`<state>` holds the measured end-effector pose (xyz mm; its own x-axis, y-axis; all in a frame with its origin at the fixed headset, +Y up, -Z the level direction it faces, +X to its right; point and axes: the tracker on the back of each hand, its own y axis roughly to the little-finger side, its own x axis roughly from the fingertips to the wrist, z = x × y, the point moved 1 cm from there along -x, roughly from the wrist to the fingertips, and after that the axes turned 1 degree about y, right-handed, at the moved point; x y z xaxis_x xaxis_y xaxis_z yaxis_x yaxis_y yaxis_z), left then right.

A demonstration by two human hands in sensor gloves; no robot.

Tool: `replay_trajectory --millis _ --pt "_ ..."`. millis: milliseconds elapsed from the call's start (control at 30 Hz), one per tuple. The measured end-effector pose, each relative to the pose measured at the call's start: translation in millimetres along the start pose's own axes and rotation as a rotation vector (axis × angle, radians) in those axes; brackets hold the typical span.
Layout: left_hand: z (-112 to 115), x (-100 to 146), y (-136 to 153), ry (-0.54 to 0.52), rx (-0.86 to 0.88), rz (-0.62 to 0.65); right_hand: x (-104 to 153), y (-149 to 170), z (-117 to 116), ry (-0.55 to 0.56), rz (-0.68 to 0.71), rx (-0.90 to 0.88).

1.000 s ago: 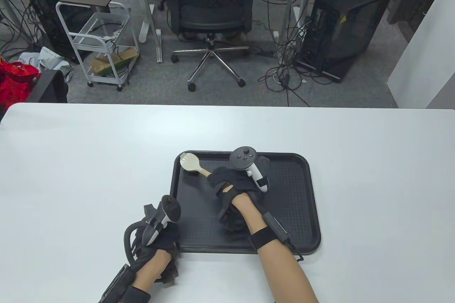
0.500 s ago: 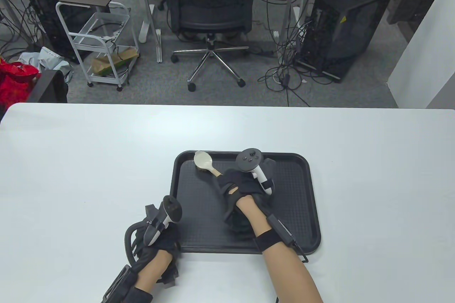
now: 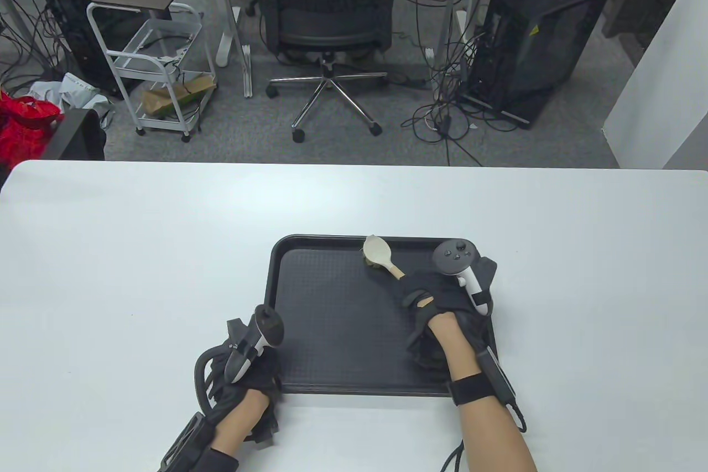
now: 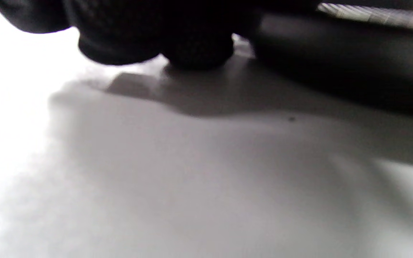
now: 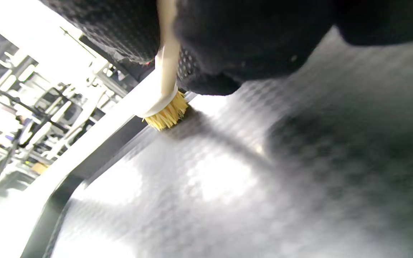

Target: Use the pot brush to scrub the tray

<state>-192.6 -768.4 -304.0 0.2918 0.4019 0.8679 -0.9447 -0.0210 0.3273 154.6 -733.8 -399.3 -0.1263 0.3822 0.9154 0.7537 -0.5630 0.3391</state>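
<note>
Desk point(image 3: 138, 250): 1. Tray point(image 3: 337, 328), black: 1. Pot brush point(image 3: 380, 256): 1. Gloved hands: 2, left hand point(image 3: 251, 378) & right hand point(image 3: 442, 300). Bkgd: office chair point(image 3: 329, 7) ×1, white cart point(image 3: 160, 68) ×1, PC towers ×2 were counted.

Hidden and blurry bits

The right hand point(image 3: 442, 300) hides most of the pale wooden pot brush point(image 3: 380, 255) handle; the black plastic tray point(image 4: 353, 71) edge looks blurry.

Pot brush point(image 3: 379, 252) bristles-down on black tray point(image 3: 332, 317)

Right hand point(image 3: 442, 300) fingers curled tight; left hand point(image 3: 249, 378) low, fingers point(image 4: 120, 39) down.
</note>
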Motion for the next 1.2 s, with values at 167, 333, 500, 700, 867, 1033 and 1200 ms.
replay_trajectory --millis 167,333,500,700,867,1033,1200 --pt "0 0 0 0.005 0.0 0.001 0 9 21 0.001 -0.034 0.087" --pt "0 0 0 0.007 -0.002 -0.001 -4 22 36 -0.029 -0.069 0.1" --pt "0 0 0 0.009 -0.006 -0.002 -3 36 54 -0.014 -0.118 0.139" --pt "0 0 -1 0.009 -0.006 -0.002 -2 59 74 0.005 -0.175 0.133" --pt "0 0 0 0.011 0.005 -0.002 -2 67 80 0.016 -0.206 0.129" --pt "0 0 -1 0.01 0.001 -0.005 1 72 87 0.032 -0.232 0.139" --pt "0 0 0 0.01 0.005 0.001 4 60 87 0.01 -0.132 0.089"
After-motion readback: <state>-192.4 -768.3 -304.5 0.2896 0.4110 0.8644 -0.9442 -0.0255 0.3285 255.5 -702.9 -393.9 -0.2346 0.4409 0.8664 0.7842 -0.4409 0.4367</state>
